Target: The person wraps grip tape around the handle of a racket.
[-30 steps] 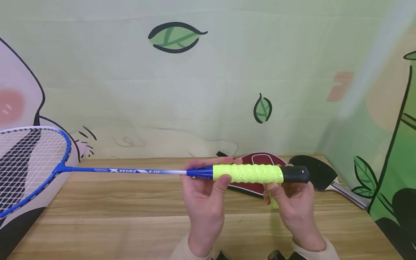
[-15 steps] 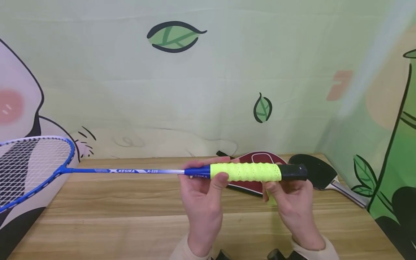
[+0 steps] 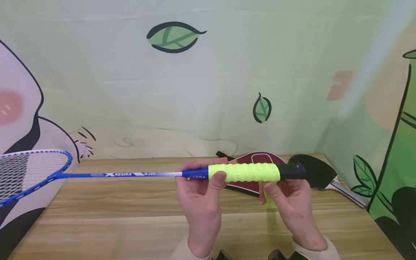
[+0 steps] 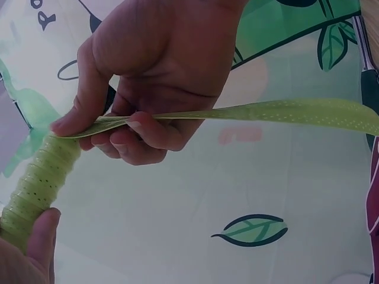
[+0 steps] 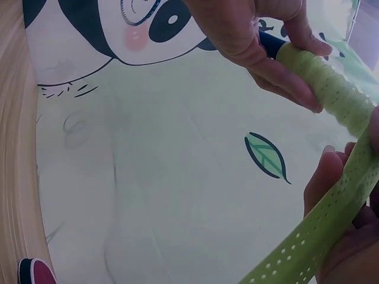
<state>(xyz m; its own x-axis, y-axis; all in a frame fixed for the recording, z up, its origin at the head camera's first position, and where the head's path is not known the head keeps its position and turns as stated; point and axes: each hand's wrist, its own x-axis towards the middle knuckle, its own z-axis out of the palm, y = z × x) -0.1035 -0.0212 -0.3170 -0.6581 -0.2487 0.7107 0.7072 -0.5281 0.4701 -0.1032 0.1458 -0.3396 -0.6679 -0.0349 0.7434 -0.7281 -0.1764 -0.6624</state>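
Note:
A blue badminton racket [image 3: 130,174] lies level across the head view, its strung head cut off by the left edge. Yellow-green perforated overgrip tape [image 3: 243,172] is wound round much of the handle, up to the black butt end [image 3: 292,171]. My left hand [image 3: 201,206] holds the handle at the blue cone, thumb on the first wraps. Beside the black end, my right hand [image 3: 295,207] pinches the tape's loose strip [image 4: 266,112], which stretches off to one side in the left wrist view. The right fingers are partly hidden behind the handle.
Behind the handle, a dark red paddle case [image 3: 247,186] rests on the wooden table [image 3: 113,231]. To its right lies a black table tennis bat [image 3: 313,169]. A printed cloth backdrop [image 3: 208,90] stands along the table's rear edge.
The racket has turned slightly about its handle, bringing lettering on the cone into view. Its strung head has dropped lower, and both hands have drifted a little left.

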